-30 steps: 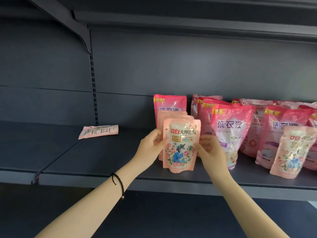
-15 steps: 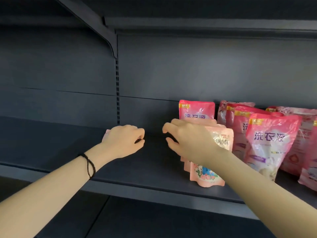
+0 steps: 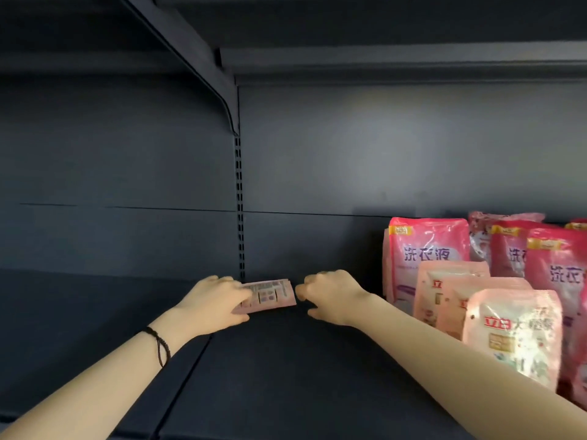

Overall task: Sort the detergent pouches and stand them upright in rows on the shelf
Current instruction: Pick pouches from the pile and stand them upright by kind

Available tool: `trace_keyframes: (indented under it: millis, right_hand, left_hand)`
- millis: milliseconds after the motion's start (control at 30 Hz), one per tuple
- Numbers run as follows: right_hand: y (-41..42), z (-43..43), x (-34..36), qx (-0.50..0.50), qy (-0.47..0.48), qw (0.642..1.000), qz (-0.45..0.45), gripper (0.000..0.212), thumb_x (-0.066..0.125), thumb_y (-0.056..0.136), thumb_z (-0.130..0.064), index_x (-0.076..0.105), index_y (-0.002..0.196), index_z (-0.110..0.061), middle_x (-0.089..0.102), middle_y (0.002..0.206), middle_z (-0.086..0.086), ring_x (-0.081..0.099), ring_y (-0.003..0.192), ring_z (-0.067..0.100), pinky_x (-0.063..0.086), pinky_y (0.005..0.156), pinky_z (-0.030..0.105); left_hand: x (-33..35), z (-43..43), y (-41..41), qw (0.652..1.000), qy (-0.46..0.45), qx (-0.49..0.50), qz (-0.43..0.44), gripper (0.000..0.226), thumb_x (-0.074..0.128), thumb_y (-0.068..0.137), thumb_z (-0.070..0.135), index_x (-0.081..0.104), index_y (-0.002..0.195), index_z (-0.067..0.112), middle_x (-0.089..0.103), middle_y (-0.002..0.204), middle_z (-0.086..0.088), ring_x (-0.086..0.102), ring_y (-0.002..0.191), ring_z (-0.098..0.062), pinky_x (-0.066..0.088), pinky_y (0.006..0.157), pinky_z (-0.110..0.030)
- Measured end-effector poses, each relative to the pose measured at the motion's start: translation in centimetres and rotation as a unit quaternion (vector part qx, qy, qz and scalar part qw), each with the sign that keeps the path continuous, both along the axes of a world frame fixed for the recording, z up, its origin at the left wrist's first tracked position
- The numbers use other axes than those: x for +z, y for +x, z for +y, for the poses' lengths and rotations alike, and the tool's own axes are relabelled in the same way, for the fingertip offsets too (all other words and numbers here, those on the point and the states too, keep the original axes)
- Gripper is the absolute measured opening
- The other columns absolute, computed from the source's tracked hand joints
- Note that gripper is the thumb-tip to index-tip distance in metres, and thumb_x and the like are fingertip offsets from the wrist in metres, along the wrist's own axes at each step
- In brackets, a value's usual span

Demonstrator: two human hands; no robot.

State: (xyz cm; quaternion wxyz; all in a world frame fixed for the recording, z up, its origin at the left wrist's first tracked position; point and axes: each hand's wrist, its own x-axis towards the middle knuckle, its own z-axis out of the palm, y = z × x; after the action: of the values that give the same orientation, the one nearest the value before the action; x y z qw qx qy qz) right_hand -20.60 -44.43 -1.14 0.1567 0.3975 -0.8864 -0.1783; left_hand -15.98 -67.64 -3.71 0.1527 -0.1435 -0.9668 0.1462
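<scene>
Detergent pouches point(image 3: 511, 338) look mostly done imo: left hand point(image 3: 212, 304) grips the one flat pouch point(image 3: 270, 295) far back on the shelf point(image 3: 286, 376), right hand point(image 3: 330, 296) half-curled and empty just beside it, the rest already upright in rows at right.

The dark gray shelf point(image 3: 286, 385) was made of two boards that met at a thin line left of the middle. One small flat pouch point(image 3: 273, 295) lay far in, close to the back wall. On the right side, other pouches stood up: tall dark pink pouches point(image 3: 427, 255) at the back, and small pale pink pouches point(image 3: 513, 338) lined up in front of them.
</scene>
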Motion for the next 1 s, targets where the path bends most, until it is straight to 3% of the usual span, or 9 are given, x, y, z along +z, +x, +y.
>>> trace_keyframes:
  millis: [133,267,333,433,567,700,833,933,1000]
  right_hand:
    - [-2.2,-2.9,-1.1,0.015,0.039,0.999,0.015,0.031,0.054,0.094,-0.029,0.053,0.122,-0.015,0.057,0.118,0.008,0.058,0.103,0.028,0.043,0.065,0.035]
    - [-4.0,-5.1,-2.9,0.046,0.072,0.996,0.013,0.035,0.057,0.093,-0.029,0.051,0.126,-0.017,0.059,0.12,0.008,0.056,0.108,0.028,0.051,0.078,0.041]
    - [-4.9,-6.0,-3.4,0.06,0.061,0.996,0.006,0.034,0.056,0.093,-0.029,0.052,0.124,-0.017,0.059,0.121,0.007,0.055,0.11,0.028,0.051,0.081,0.042]
    - [-5.6,-6.7,-3.6,0.082,0.014,0.997,-0.002,0.033,0.055,0.093,-0.03,0.055,0.123,-0.015,0.057,0.123,0.008,0.052,0.111,0.028,0.048,0.081,0.039]
    - [-5.8,-6.9,-3.8,0.084,-0.049,0.995,-0.021,0.035,0.058,0.091,-0.03,0.055,0.122,-0.012,0.057,0.121,0.008,0.054,0.109,0.028,0.048,0.08,0.039]
    - [-6.2,-7.4,-4.2,0.071,-0.055,0.996,-0.016,0.029,0.05,0.095,-0.029,0.061,0.114,-0.01,0.06,0.115,0.009,0.056,0.103,0.029,0.047,0.072,0.038]
    - [-6.0,-7.9,-4.3,0.058,-0.051,0.997,0.005,0.019,0.049,0.095,-0.017,0.064,0.105,-0.01,0.062,0.103,0.009,0.061,0.083,0.029,0.04,0.059,0.034]
    - [-5.9,-7.1,-3.3,0.008,-0.154,0.988,-0.006,0.021,0.053,0.091,-0.009,0.059,0.111,-0.007,0.058,0.108,0.01,0.062,0.084,0.032,0.038,0.06,0.033]
    - [-6.1,-6.1,-2.9,-0.034,-0.245,0.969,-0.013,0.019,0.056,0.089,-0.007,0.059,0.108,-0.008,0.059,0.109,0.009,0.063,0.087,0.032,0.041,0.061,0.033]
  left_hand:
    - [-1.4,-1.6,-2.4,1.0,-0.023,-0.013,-0.01,0.037,0.05,0.091,0.052,0.055,0.117,0.027,0.058,0.122,0.01,0.052,0.108,-0.013,0.039,0.089,-0.028]
    - [-2.1,-1.8,-3.5,0.997,-0.06,-0.039,0.03,0.037,0.047,0.093,0.05,0.056,0.117,0.023,0.06,0.118,0.004,0.053,0.11,-0.016,0.039,0.088,-0.03]
    - [-2.1,-2.2,-4.0,0.994,-0.059,-0.073,0.048,0.033,0.056,0.087,0.051,0.061,0.106,0.024,0.065,0.105,0.006,0.059,0.098,-0.015,0.044,0.079,-0.029]
    - [-2.3,-2.9,-4.8,0.986,-0.1,-0.11,0.069,0.026,0.079,0.062,0.046,0.064,0.07,0.027,0.063,0.066,0.011,0.061,0.062,-0.01,0.044,0.054,-0.024]
    - [-2.3,-2.7,-5.5,0.976,-0.112,-0.143,0.122,0.021,0.08,0.06,0.024,0.059,0.061,0.021,0.056,0.056,0.007,0.056,0.051,-0.013,0.045,0.051,-0.024]
    - [-2.0,-3.0,-6.1,0.983,-0.011,-0.127,0.136,0.018,0.075,0.072,0.024,0.059,0.064,0.022,0.057,0.058,0.009,0.057,0.052,-0.011,0.049,0.055,-0.025]
    - [-2.0,-3.9,-5.4,0.98,0.148,-0.064,0.116,0.009,0.053,0.091,0.032,0.06,0.087,0.027,0.06,0.083,0.016,0.056,0.079,-0.005,0.049,0.078,-0.032]
    - [-1.3,-4.3,-5.5,0.914,0.36,-0.024,0.186,0.016,0.058,0.093,0.028,0.059,0.108,0.023,0.056,0.106,0.014,0.05,0.1,-0.005,0.043,0.084,-0.028]
    - [-0.9,-3.9,-5.9,0.815,0.53,0.014,0.234,0.022,0.058,0.093,0.02,0.054,0.115,0.02,0.052,0.114,0.008,0.049,0.109,-0.01,0.041,0.089,-0.028]
